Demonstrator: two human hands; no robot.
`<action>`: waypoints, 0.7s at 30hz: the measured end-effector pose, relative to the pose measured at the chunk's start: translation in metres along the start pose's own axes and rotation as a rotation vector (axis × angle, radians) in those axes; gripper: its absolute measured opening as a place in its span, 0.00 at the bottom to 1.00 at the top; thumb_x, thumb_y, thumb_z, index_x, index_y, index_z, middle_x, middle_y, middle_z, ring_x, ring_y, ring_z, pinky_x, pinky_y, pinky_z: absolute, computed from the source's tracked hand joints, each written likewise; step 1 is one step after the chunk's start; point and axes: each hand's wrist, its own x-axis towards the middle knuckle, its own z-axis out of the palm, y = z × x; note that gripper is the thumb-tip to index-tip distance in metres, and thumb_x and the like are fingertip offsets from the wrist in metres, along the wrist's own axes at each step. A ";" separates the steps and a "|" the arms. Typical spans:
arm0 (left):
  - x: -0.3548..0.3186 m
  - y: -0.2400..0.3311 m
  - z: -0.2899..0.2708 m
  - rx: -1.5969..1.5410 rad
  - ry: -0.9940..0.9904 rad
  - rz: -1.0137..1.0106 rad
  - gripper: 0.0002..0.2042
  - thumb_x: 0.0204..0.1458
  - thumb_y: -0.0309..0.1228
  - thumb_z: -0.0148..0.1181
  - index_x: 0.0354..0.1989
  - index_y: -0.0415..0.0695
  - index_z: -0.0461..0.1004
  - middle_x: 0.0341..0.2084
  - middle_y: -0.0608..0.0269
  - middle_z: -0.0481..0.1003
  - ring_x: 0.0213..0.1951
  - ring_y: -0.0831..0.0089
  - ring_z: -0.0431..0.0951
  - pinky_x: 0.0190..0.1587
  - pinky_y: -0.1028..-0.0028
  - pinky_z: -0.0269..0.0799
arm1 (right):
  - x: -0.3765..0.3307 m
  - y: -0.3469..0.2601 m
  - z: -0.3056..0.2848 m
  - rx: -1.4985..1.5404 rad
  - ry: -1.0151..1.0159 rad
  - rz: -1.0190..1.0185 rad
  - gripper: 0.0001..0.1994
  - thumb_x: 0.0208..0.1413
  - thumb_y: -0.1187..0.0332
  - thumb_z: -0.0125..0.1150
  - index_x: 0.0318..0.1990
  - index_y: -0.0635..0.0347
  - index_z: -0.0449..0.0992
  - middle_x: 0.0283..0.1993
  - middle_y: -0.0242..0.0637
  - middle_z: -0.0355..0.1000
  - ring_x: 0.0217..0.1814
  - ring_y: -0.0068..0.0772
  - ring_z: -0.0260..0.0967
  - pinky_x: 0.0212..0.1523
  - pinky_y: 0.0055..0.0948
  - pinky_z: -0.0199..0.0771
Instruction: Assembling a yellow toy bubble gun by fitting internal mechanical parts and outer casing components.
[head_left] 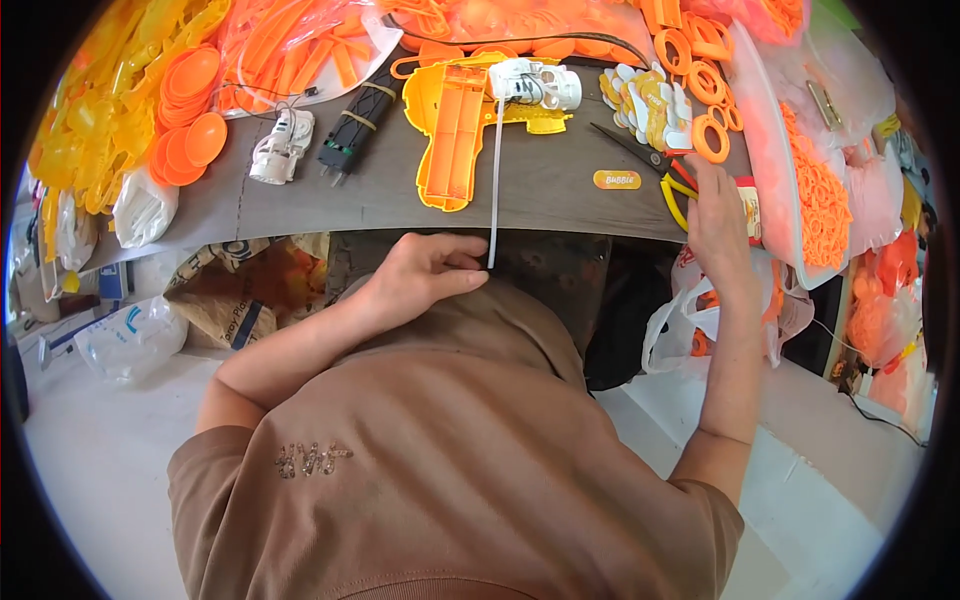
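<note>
My left hand [425, 272] hovers at the table's front edge with thumb and fingers apart, right beside the lower end of a thin white tube [496, 180]. The tube hangs from a white mechanism with wires [537, 83], which lies on the top of an orange-yellow toy gun half-shell [452, 130]. At the right, the fingers of my right hand [718, 215] are closed on a handle of the long-nose pliers [680, 190], which have dark jaws and red-yellow handles. The hand partly hides the handles. A small yellow oval label [617, 180] lies left of the pliers.
A second white mechanism [282, 146] and a black battery-holder-like part [358, 125] lie left. Orange discs [188, 95], orange rings [708, 85] and a pile of stickers [648, 105] surround the workspace. A bin of small orange parts [815, 190] stands right. Plastic bags hang below the table.
</note>
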 end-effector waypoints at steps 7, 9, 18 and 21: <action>0.012 0.001 0.009 -0.442 -0.033 -0.166 0.14 0.57 0.27 0.56 0.49 0.34 0.73 0.38 0.53 0.78 0.33 0.73 0.79 0.35 0.76 0.75 | -0.004 -0.004 -0.034 0.154 -0.070 0.030 0.24 0.45 0.84 0.49 0.54 0.63 0.61 0.40 0.45 0.65 0.43 0.41 0.67 0.49 0.40 0.68; 0.011 0.003 0.009 -0.498 -0.055 -0.191 0.13 0.57 0.27 0.55 0.49 0.34 0.73 0.36 0.53 0.78 0.30 0.74 0.78 0.32 0.77 0.74 | -0.012 -0.010 -0.043 0.265 -0.178 0.224 0.27 0.43 0.84 0.53 0.55 0.62 0.62 0.38 0.43 0.62 0.41 0.39 0.67 0.49 0.35 0.70; 0.014 0.006 0.009 -0.640 -0.182 -0.190 0.18 0.58 0.28 0.54 0.56 0.35 0.66 0.33 0.53 0.79 0.25 0.74 0.78 0.27 0.78 0.72 | -0.088 -0.086 0.017 1.140 -0.487 0.151 0.49 0.42 0.38 0.67 0.65 0.61 0.55 0.45 0.29 0.60 0.35 0.19 0.54 0.37 0.16 0.59; 0.016 0.003 0.009 -0.675 -0.203 -0.191 0.19 0.58 0.28 0.54 0.56 0.36 0.66 0.33 0.54 0.79 0.25 0.74 0.78 0.27 0.79 0.72 | -0.090 -0.108 0.048 1.176 -0.417 0.111 0.43 0.47 0.40 0.64 0.62 0.64 0.59 0.40 0.29 0.60 0.37 0.18 0.56 0.36 0.17 0.59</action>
